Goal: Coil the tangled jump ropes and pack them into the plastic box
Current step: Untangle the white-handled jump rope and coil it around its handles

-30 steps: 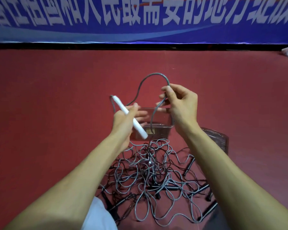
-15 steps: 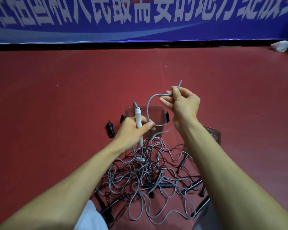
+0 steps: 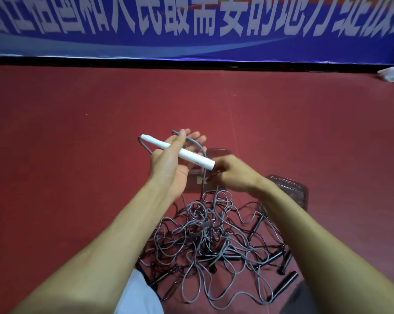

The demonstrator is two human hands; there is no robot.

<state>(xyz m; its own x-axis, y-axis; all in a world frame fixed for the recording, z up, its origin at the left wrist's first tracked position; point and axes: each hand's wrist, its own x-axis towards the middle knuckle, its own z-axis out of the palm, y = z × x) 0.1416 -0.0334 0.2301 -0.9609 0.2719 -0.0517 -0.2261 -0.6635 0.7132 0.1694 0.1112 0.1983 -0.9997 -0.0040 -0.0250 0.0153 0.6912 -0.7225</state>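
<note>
Head view: left hand (image 3: 168, 164) half-open, thumb pinning white handle (image 3: 177, 152) as coiling anchor; right hand (image 3: 233, 175) blurred, grip unclear, feeding grey rope (image 3: 197, 145) from tangle (image 3: 205, 236).

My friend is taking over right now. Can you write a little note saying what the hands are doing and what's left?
Left hand: thumb pins the white handle across the open palm, grey cord looped over its fingers.
Right hand: blurred, by the handle's end; grip unclear.
Tangled ropes lie on the red floor; the plastic box sits behind the hands.
Done: one rope just started.
Left: coil all, pack.
</note>
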